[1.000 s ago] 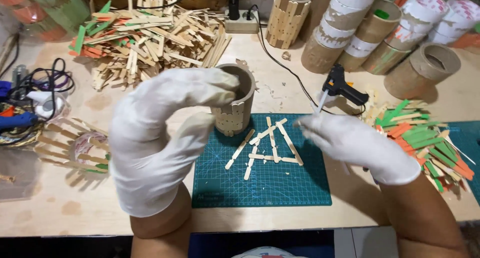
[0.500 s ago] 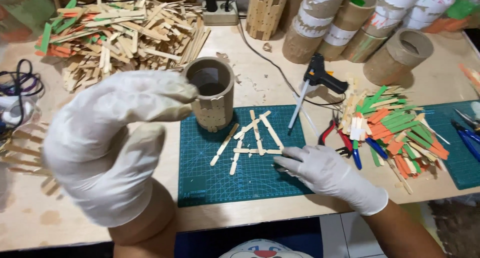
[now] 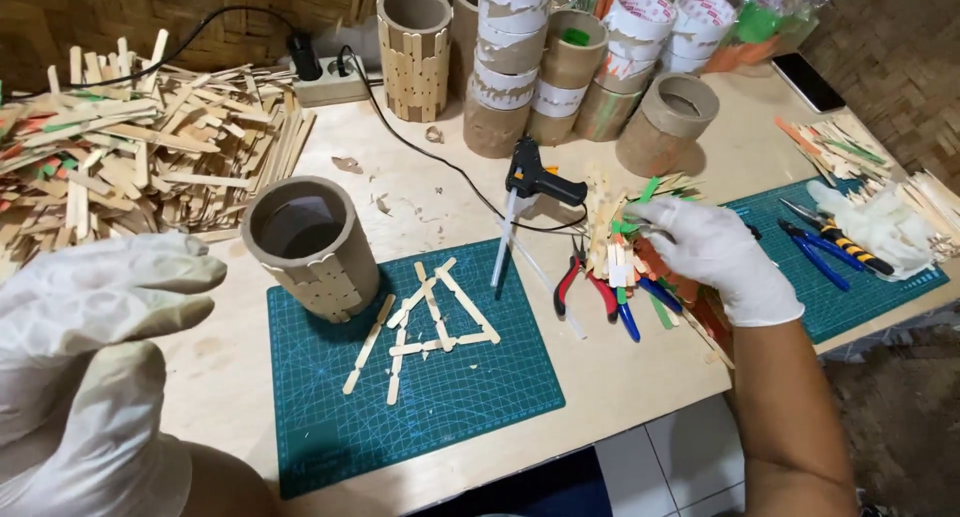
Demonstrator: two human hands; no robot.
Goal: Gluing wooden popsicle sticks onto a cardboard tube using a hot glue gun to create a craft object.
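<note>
Because they are thin flat wood, the coloured craft sticks [image 3: 640, 252] under your right hand [image 3: 715, 257] should feel almost weightless, stiff along their length yet easy to snap if bent, and they will likely slide over one another in the loose pile. They lie on the surface just right of the green cutting mat [image 3: 420, 377], beside the red-handled pliers [image 3: 580, 282]. Your right fingers [image 3: 650, 215] are curled down onto the top of the pile, pinching at a stick; which one you have is hard to tell. I would take a single stick by its long edges near the middle, not by a tip. Your left hand [image 3: 90, 347] hovers gloved and empty, fingers loosely bent, near the stick-clad cardboard tube [image 3: 305, 242] standing at the mat's corner. Plain sticks [image 3: 425, 322] lie on the mat; the glue gun [image 3: 535, 192] stands propped behind it.
</note>
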